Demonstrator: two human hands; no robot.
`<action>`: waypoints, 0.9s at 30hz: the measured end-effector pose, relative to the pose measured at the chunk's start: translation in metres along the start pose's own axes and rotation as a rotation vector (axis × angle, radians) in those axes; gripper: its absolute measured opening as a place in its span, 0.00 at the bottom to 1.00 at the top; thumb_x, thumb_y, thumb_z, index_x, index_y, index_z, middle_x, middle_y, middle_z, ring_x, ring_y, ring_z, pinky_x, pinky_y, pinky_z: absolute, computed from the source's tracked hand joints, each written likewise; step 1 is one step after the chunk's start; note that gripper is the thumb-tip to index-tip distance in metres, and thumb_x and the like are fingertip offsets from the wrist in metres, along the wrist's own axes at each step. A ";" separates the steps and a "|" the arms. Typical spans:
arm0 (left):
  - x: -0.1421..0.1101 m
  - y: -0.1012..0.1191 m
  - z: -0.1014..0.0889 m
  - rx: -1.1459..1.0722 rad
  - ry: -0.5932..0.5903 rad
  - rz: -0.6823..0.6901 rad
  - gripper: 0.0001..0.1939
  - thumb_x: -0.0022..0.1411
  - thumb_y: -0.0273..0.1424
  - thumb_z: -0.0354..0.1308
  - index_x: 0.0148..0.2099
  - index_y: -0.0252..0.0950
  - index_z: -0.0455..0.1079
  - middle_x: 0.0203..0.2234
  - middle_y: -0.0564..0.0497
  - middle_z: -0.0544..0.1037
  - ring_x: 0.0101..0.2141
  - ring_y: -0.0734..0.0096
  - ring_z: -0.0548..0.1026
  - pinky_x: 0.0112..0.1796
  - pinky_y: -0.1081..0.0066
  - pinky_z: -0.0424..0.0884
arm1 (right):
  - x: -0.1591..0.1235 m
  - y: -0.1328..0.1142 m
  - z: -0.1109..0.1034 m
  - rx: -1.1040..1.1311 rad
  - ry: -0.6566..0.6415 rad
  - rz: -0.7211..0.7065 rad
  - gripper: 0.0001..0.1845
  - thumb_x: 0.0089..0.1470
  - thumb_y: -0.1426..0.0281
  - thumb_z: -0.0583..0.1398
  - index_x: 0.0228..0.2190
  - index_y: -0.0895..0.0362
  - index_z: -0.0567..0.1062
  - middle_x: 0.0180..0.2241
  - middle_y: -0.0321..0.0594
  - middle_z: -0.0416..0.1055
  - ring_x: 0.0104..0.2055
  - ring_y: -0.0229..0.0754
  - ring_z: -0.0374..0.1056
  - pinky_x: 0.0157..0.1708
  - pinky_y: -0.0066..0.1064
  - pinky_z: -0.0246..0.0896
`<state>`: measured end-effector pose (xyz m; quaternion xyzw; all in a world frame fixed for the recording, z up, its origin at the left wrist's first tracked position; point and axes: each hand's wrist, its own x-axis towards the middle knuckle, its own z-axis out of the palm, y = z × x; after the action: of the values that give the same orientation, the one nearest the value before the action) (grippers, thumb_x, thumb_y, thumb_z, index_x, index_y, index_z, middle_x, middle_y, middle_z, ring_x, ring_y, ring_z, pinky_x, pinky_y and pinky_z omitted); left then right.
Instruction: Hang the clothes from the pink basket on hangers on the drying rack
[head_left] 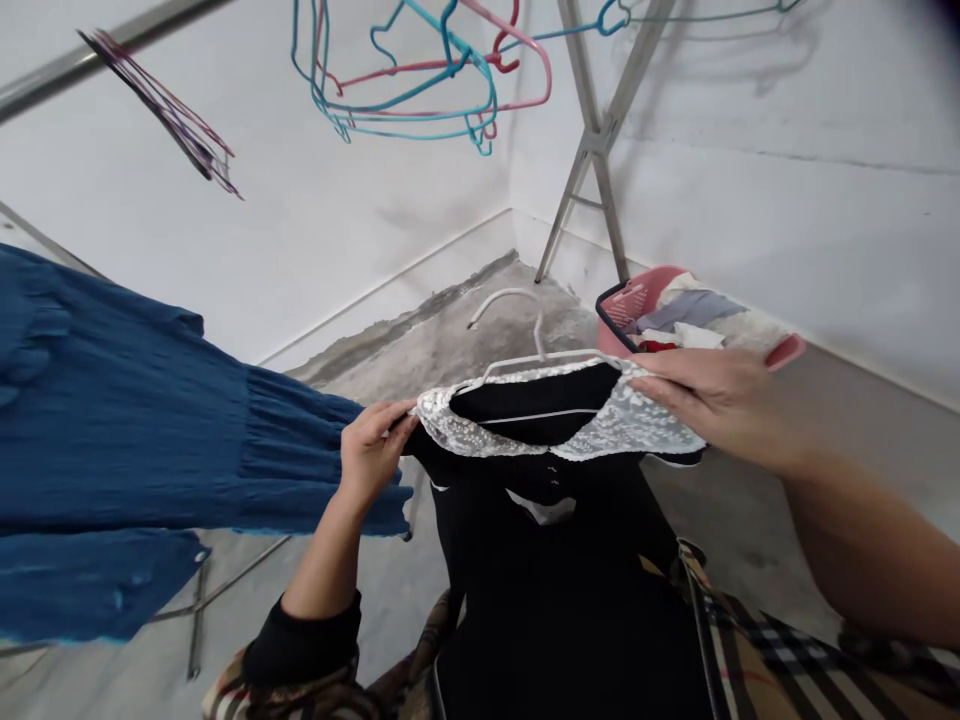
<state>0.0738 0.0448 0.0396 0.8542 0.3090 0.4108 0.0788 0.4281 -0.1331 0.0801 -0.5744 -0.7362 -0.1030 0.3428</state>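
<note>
A black garment with a white lace collar point(622, 425) is spread between my hands in front of my body. Inside its neckline sits a white hanger point(541, 345), its hook pointing up and away from me. My left hand point(373, 447) pinches the garment's left shoulder at the edge of the lace. On the other side, my right hand point(720, 395) grips the right shoulder, thumb and fingers closed on the cloth. The lower part of the garment blends with my black clothing, so its length is hard to make out.
A blue dress point(150, 410) hangs at the left. Blue and pink hangers point(420, 100) hang above, and more thin hangers point(165, 115) hang from a metal rail point(97, 55). A pink basket point(667, 285) of clothes stands on the floor by a crossed metal stand point(596, 140).
</note>
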 end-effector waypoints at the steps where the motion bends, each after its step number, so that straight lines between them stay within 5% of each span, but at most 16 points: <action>1: -0.001 -0.005 -0.002 0.038 0.013 -0.017 0.09 0.62 0.34 0.58 0.40 0.39 0.79 0.33 0.49 0.82 0.34 0.71 0.78 0.38 0.73 0.74 | -0.003 0.001 -0.003 -0.039 0.002 0.001 0.17 0.67 0.63 0.51 0.37 0.56 0.77 0.26 0.33 0.75 0.27 0.33 0.70 0.28 0.25 0.58; 7: 0.002 -0.009 -0.002 0.173 0.380 -0.230 0.11 0.60 0.33 0.59 0.43 0.37 0.77 0.38 0.47 0.76 0.37 0.71 0.75 0.37 0.71 0.73 | -0.014 -0.002 -0.001 -0.186 0.204 -0.011 0.15 0.65 0.63 0.53 0.36 0.57 0.77 0.26 0.37 0.77 0.29 0.37 0.73 0.30 0.27 0.61; 13: -0.005 0.059 0.031 -0.243 0.047 -0.251 0.09 0.61 0.36 0.59 0.36 0.36 0.75 0.26 0.52 0.76 0.26 0.75 0.72 0.31 0.74 0.70 | -0.010 -0.016 0.023 -0.100 0.240 0.171 0.16 0.63 0.61 0.55 0.38 0.57 0.80 0.32 0.40 0.80 0.29 0.41 0.76 0.28 0.29 0.63; 17: -0.019 0.119 0.067 -0.673 -0.277 -0.351 0.20 0.62 0.39 0.59 0.54 0.39 0.71 0.40 0.45 0.79 0.35 0.69 0.75 0.36 0.70 0.72 | -0.004 -0.037 0.061 0.148 0.209 0.314 0.17 0.62 0.61 0.55 0.44 0.55 0.78 0.37 0.41 0.80 0.35 0.44 0.77 0.33 0.31 0.70; 21: -0.025 0.146 0.096 -0.963 -0.190 -0.567 0.34 0.59 0.44 0.61 0.63 0.38 0.61 0.53 0.41 0.72 0.48 0.60 0.72 0.48 0.63 0.71 | -0.009 -0.060 0.105 0.308 0.126 0.366 0.26 0.63 0.62 0.51 0.60 0.56 0.64 0.34 0.40 0.78 0.33 0.43 0.76 0.30 0.32 0.71; 27: -0.021 0.127 0.094 -1.080 0.038 -0.791 0.27 0.52 0.37 0.67 0.52 0.38 0.64 0.38 0.49 0.75 0.38 0.69 0.72 0.44 0.68 0.70 | -0.016 -0.082 0.135 0.728 -0.005 0.338 0.35 0.61 0.63 0.52 0.67 0.49 0.48 0.58 0.48 0.67 0.56 0.47 0.69 0.51 0.44 0.70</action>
<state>0.1931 -0.0573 0.0143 0.5100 0.3512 0.4628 0.6344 0.3023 -0.0979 -0.0105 -0.5285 -0.6204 0.2240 0.5343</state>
